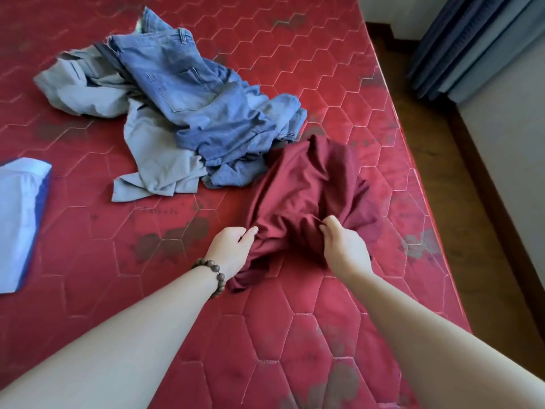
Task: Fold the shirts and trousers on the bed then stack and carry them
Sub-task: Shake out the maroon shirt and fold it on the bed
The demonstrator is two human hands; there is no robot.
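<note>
Two bare forearms, no sleeves in view. Brown round-bead wooden bracelet [213, 274] circles wrist just behind left hand [230, 245]. Right hand [343, 246]: no jewellery visible.

The mattress [339, 84] is red quilted cloth with a slight sheen, stained in patches. The maroon shirt [306, 184] is smooth, faintly glossy fabric. The jeans [188, 93] are matt faded denim, the bracelet [213, 271] dull brown wooden beads, the floor [460, 184] wood
</note>
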